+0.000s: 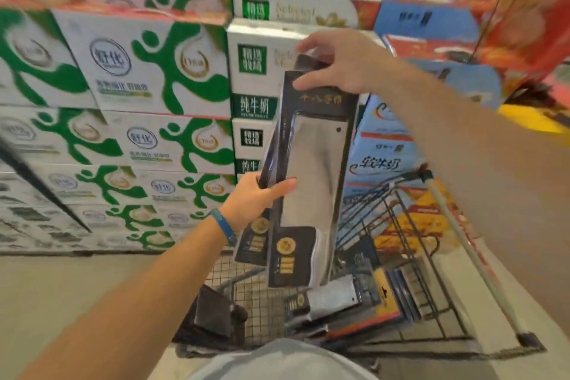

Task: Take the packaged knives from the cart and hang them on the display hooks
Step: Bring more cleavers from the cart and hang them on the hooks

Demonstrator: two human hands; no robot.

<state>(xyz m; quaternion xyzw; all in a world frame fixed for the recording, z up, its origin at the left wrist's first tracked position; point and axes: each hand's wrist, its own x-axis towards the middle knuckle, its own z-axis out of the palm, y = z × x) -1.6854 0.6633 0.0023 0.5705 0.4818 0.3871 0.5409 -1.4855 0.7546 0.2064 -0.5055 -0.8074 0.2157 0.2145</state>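
While no hook shows in this view, the pack [311,163] is out of the cart [401,225] and hangs in the air above it, in front of stacked milk boxes [138,71]; its long axis runs nearly upright, with the top leaning a little to the right. The right grip [342,65] pinches that top end, thumb on the front face and fingers over the upper edge; the left grip [253,197] holds the left edge about halfway down, thumb across the front. A second pack [253,244] seems to lie behind the first, in the same hold. The right forearm comes in from the right side; the left forearm rises from below. I judge that the right grip is nearer to the hanging end, so it should lead the pack to a hook, wherever that is; more packs [333,296] lie in the cart.
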